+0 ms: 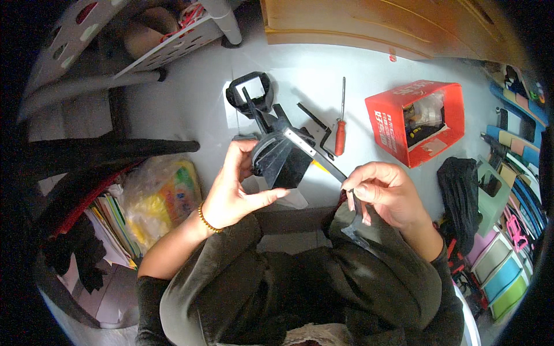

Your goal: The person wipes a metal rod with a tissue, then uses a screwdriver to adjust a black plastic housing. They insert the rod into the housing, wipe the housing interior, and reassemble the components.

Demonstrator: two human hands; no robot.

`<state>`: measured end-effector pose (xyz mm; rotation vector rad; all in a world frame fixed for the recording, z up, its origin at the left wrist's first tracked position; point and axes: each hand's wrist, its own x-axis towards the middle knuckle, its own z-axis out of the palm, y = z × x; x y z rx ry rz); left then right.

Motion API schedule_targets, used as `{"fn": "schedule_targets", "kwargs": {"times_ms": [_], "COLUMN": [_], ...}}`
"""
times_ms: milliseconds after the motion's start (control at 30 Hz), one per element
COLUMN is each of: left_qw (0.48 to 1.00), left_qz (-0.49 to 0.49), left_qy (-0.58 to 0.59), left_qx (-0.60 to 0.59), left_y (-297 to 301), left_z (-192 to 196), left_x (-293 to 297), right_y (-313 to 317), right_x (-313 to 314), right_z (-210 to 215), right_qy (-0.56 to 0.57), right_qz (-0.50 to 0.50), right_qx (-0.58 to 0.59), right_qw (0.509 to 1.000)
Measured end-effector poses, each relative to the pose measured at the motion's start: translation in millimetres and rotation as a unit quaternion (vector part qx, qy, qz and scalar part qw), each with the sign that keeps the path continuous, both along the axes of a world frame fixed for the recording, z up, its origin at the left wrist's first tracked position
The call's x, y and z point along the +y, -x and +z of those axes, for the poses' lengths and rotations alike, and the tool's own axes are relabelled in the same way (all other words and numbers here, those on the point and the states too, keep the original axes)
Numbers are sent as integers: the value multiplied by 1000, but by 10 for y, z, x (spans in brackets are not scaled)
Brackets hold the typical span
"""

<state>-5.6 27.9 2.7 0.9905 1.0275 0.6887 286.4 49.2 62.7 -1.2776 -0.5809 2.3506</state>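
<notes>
My left hand (pixel 231 196) grips a black plastic assembly (pixel 284 162) with a boxy, fan-ribbed body, its thumb in front and its fingers round the far side. A long black arm (pixel 326 162) with a pale strip near its top slants from the assembly down to the right. Thumb and fingers of my right hand (pixel 382 193) pinch this arm near its lower part; its curved end hangs over my right thigh. Beyond the hands, on the pale floor, lie a red-handled screwdriver (pixel 340 137), a thin bent black piece (pixel 321 128) and a black hollow housing (pixel 235 98).
An open red box (pixel 388 118) with small parts and clear plastic inside stands at the right. Colourful bins (pixel 502 277) and a black bag (pixel 459 193) line the right side. Left are a plastic bag (pixel 164 199), papers (pixel 112 225) and a dark chair leg (pixel 144 146). Wooden furniture (pixel 369 26) borders the far side.
</notes>
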Motion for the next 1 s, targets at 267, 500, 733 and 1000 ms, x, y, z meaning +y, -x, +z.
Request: {"fn": "schedule_targets", "kwargs": {"times_ms": [267,500,733,1000], "left_qw": [985,955,938,923], "left_qz": [-11,-35,-33,-39], "left_qy": [-89,-162,-192,-231], "left_qx": [148,248,286,305], "left_y": [-22,-9,-33,-10], "left_z": [18,137,171,189], "left_x": [3,45,75,87], "right_y": [19,92,114,123], "right_x": [-86,-52,-41,-71], "right_z": [-1,63,104,99], "right_qy": [-29,-33,-80,-139], "right_qz": [44,97,128,143], "right_qx": [-1,-44,-88,-109], "right_qw": [999,994,985,974]}}
